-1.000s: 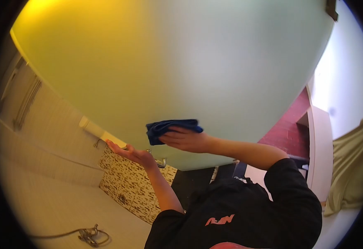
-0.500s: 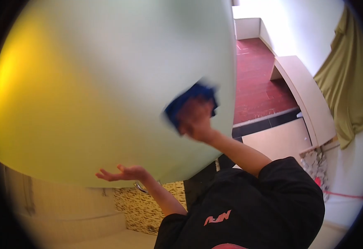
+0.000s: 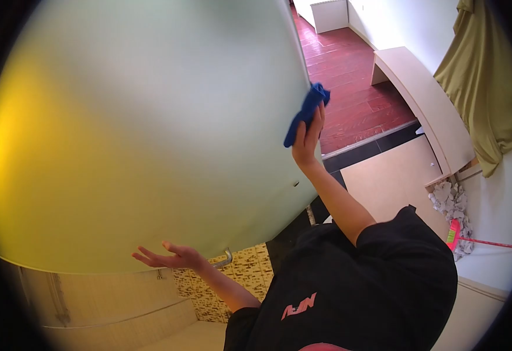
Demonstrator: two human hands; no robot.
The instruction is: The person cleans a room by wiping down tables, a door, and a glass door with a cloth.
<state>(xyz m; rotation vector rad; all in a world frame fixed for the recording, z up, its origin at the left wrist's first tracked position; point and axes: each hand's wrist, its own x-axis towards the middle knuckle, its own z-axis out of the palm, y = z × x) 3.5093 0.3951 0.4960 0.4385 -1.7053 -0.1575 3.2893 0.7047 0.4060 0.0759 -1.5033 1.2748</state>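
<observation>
A large frosted glass panel (image 3: 168,146) fills the left and middle of the view. My right hand (image 3: 307,143) grips a bunched blue cloth (image 3: 309,111) at the panel's right edge; some fingers are hidden behind the cloth. At the panel's lower border, my left hand (image 3: 177,257) has its fingers spread and holds nothing. Whether it touches the glass I cannot tell. A curved metal handle (image 3: 226,257) shows just right of my left wrist.
Beyond the panel's edge lies a dark red wood floor (image 3: 358,88). A curved pale counter (image 3: 425,111) stands to the right, with an olive curtain (image 3: 490,88) behind it. A pink broom (image 3: 454,234) lies near crumpled greyish material (image 3: 446,199). Patterned tile (image 3: 244,272) shows below.
My right hand has moved the blue cloth up and to the right, from the panel's face to its edge. My left hand stays spread, slightly lower in view. The view has shifted.
</observation>
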